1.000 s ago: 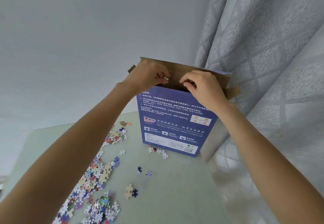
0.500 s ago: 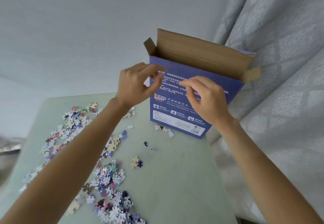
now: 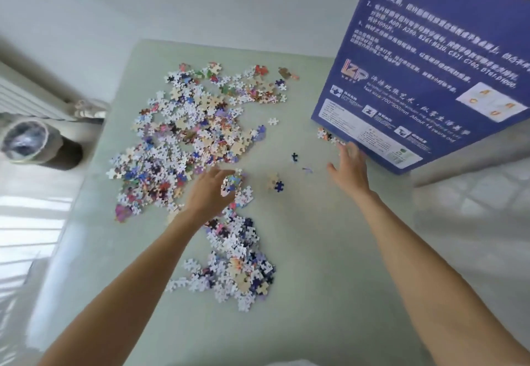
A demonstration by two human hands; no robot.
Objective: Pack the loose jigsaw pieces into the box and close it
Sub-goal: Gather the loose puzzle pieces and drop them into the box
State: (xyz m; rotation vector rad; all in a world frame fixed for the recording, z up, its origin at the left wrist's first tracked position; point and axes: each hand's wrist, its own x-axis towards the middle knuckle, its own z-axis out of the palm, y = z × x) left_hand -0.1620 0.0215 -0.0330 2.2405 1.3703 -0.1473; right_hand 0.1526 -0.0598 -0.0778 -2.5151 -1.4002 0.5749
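Observation:
The blue jigsaw box point(image 3: 424, 62) stands upright at the table's far right; its top runs out of the frame. Loose jigsaw pieces point(image 3: 195, 133) lie spread over the pale green table point(image 3: 315, 251), with a second heap point(image 3: 238, 262) nearer to me. My left hand point(image 3: 210, 191) reaches over the near edge of the big spread, fingers loosely bent above a few pieces, holding nothing that I can see. My right hand point(image 3: 350, 170) hovers open, fingers spread, just in front of the box's lower corner, close to a few stray pieces point(image 3: 327, 135).
A few single pieces point(image 3: 275, 183) lie between my hands. A round bin with a plastic liner point(image 3: 31, 143) stands on the floor at the left, beside a white radiator point(image 3: 25, 99). A patterned curtain point(image 3: 473, 222) hangs at the table's right edge.
Both hands have come down from the box's open top to the table. My view has tilted down, so the pieces fill the frame and the box top is cut off.

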